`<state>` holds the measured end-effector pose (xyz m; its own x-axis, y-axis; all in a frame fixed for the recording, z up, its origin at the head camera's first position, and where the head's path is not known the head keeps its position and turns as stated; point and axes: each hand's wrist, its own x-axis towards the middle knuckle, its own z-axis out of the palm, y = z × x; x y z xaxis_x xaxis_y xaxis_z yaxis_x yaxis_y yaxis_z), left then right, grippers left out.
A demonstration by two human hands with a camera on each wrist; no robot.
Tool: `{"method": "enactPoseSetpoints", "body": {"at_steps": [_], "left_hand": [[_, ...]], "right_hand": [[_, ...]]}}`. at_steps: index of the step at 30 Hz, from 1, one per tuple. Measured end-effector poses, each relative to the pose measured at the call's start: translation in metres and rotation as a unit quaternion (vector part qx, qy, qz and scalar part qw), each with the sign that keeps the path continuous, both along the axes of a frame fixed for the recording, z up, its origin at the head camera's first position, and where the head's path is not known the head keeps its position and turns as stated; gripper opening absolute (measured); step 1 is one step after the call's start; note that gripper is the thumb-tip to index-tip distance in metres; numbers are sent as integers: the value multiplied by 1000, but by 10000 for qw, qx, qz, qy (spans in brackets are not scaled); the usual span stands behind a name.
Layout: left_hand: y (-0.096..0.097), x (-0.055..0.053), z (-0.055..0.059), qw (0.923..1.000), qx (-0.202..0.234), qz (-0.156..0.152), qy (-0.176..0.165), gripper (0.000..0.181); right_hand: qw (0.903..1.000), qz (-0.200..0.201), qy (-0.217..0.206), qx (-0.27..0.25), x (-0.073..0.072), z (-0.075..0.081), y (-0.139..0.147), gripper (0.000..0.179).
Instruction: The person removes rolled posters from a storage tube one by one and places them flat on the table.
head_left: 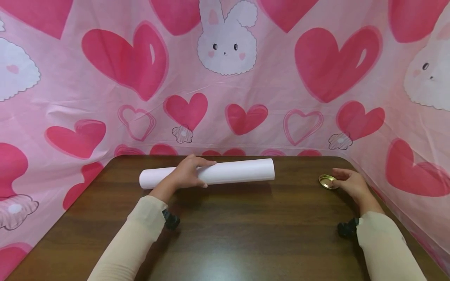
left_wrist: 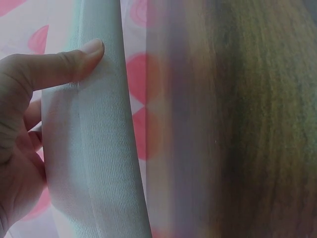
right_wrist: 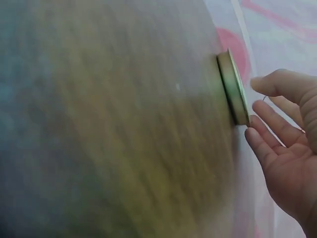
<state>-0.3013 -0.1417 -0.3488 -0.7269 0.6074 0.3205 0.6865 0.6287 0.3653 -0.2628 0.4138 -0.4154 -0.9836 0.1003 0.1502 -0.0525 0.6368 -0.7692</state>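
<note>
A long white roll [head_left: 239,171], which looks like rolled paper, lies crosswise near the far side of the table. My left hand [head_left: 188,171] grips it left of its middle, the thumb on the near side and the fingers over the far side. In the left wrist view the thumb presses on the white roll [left_wrist: 104,148]. At the far right is a shallow round gold lid [head_left: 327,182], its hollow side up. My right hand [head_left: 351,185] is at the lid's right edge. In the right wrist view fingertips meet the rim of the lid [right_wrist: 233,89], with the thumb slightly apart.
The brown wooden table [head_left: 225,230] ends at a pink cloth [head_left: 218,86] with hearts and rabbits, which hangs behind it and along both sides. The lid is close to the table's right edge. A small black device [head_left: 171,219] is on each wrist.
</note>
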Motion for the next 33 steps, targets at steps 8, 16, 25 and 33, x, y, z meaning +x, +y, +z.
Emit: {"method": "enactPoseSetpoints", "body": {"at_steps": [8,16,25,33], "left_hand": [[1,-1,2,10000,-82,49,-4,74],[2,3,5,9999,-164,32,-16,75],[6,9,6,9999,-170,0,-7,75],[6,9,6,9999,-80,-36,-49,74]], "right_hand": [[9963,83,847,-127,6,19,-24,46],[9727,1345,876,-1678,12,37,-78,36],[8735,3154,50,-3709,9,33,-145,41],[8730,2794,242,-3989,8,30,-167,43]]}}
